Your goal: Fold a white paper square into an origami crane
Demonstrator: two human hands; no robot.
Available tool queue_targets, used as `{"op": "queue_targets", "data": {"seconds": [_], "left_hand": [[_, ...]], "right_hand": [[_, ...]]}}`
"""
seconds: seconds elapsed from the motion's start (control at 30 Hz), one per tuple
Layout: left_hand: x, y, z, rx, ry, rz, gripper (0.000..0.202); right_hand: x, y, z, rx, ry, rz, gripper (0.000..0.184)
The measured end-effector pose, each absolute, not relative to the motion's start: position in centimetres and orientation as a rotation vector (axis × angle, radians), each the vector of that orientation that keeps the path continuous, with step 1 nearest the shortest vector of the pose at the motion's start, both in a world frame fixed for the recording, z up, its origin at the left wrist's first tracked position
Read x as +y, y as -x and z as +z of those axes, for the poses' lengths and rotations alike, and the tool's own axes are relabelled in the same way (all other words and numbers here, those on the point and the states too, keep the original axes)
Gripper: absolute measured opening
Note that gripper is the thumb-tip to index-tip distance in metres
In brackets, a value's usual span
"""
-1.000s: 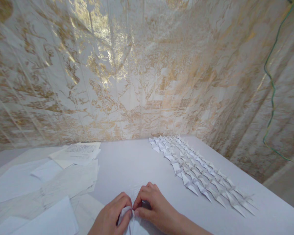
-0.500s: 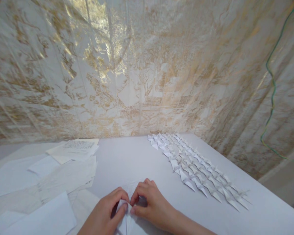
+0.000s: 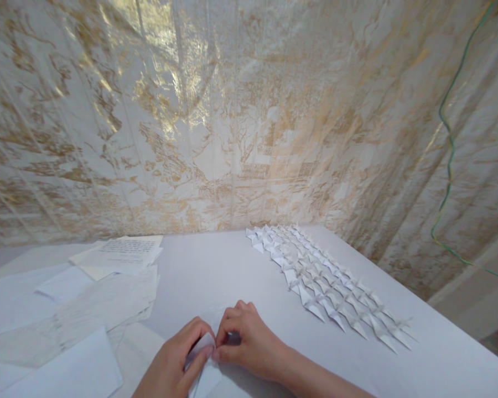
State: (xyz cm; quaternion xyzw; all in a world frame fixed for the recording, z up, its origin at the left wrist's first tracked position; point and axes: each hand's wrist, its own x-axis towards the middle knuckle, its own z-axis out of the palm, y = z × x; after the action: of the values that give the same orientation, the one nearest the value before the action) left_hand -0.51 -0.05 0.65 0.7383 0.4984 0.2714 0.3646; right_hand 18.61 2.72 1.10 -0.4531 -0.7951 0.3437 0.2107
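White folded paper [image 3: 202,354] sits pinched between the left hand [image 3: 178,365] and right hand [image 3: 243,340] at the table's [image 3: 216,271] near edge; both hands have slid slightly left, pressing a crease. Loose sheets [image 3: 87,304] lie left, finished folded pieces [image 3: 327,282] right.

Thin white paper [image 3: 205,354], matt and sharply creased, in bare hands — on a smooth, matt white table [image 3: 216,271]. Folded paper pieces [image 3: 323,284] show crisp edges; behind, a glossy sheet [image 3: 232,121] streaked with gold — wrinkled, reflective.
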Motion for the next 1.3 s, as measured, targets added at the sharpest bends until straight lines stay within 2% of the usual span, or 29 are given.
{"op": "queue_targets", "data": {"seconds": [0.07, 0.23, 0.37, 0.6, 0.9, 1.07, 1.3], "left_hand": [[-0.1, 0.9, 0.3, 1.298, -1.875, 0.686, 0.011], [-0.2, 1.2, -0.5, 1.359, -1.890, 0.690, 0.014], [-0.2, 0.9, -0.1, 1.388, -1.900, 0.709, 0.009], [-0.4, 0.3, 1.4, 1.363, -1.827, 0.789, 0.026], [-0.3, 0.1, 1.6, 1.269, -1.749, 0.868, 0.028], [0.1, 0.4, 1.3, 1.357, -1.864, 0.832, 0.020], [0.4, 0.3, 1.1, 1.365, -1.876, 0.834, 0.027]], "right_hand": [[2.8, -18.5, 1.0, -2.193, 1.245, 0.958, 0.012], [2.5, -18.1, 0.9, -2.179, 1.177, 0.852, 0.012], [2.5, -17.9, 0.7, -2.270, 1.143, 0.785, 0.012], [2.7, -17.6, 0.4, -2.240, 1.225, 0.832, 0.020], [3.4, -16.7, 1.3, -2.246, 1.333, 0.866, 0.027], [3.4, -16.6, 1.5, -2.256, 1.346, 0.845, 0.027], [3.6, -16.9, 0.8, -2.244, 1.304, 0.857, 0.029]]}}
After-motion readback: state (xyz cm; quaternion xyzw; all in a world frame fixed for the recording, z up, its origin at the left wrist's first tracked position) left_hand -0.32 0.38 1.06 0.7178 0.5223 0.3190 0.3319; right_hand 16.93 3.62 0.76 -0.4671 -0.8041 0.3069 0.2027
